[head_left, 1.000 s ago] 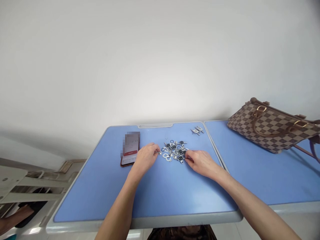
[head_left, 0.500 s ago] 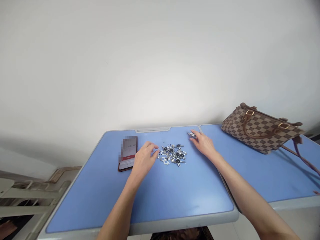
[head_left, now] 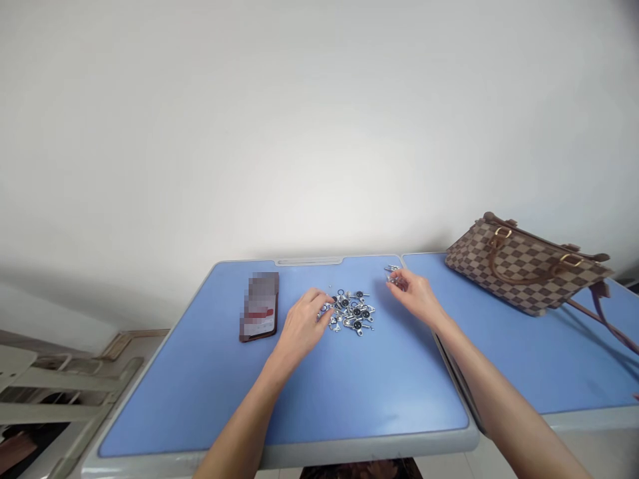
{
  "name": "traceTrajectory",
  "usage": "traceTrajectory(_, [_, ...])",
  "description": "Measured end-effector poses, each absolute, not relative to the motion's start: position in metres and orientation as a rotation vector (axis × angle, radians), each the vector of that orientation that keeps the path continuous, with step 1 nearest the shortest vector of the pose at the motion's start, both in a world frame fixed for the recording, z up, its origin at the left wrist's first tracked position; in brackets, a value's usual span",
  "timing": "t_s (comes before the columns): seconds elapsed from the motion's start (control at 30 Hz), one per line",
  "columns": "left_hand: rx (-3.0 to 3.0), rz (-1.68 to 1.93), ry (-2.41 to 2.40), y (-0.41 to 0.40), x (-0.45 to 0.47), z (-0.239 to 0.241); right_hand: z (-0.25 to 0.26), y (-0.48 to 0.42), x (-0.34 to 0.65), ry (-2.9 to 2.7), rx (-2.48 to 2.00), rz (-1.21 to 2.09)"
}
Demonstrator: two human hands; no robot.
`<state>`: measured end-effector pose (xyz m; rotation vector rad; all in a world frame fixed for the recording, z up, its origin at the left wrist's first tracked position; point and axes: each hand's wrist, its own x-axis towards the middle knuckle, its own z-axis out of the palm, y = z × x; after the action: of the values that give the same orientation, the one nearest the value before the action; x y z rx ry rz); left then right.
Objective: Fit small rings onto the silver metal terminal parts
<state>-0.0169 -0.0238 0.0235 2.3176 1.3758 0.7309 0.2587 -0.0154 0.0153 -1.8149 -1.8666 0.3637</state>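
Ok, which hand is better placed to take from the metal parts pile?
Left, probably: the left hand has its fingers at the edge of the pile of metal parts; the right hand is off beside a small separate group.

"What lies on my blue table?"

"A phone, flat in a dark case, its screen blurred except for a red band."

"And off to my right?"

"A brown checkered handbag with gold buckles, on a second blue table, one strap trailing."

"Around it?"

"A plain white wall, and a white rack at lower left."
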Motion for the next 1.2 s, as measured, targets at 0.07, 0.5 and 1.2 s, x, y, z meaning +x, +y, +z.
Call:
traceTrajectory(0.07, [2.289, 0.716, 1.276, -0.025, -0.016, 0.024, 0.025, -0.037, 0.242, -1.914, -1.586, 0.573])
traceTrajectory(0.5, [2.216, 0.271, 0.969, -0.044, -0.010, 0.028, 0.000, -0.075, 0.188, -2.543, -1.441, 0.547])
traceTrajectory(1.2, [2.554, 0.226, 1.135, -0.059, 0.016, 0.004, 0.038, -0.058, 0.222, -1.624, -1.118, 1.326])
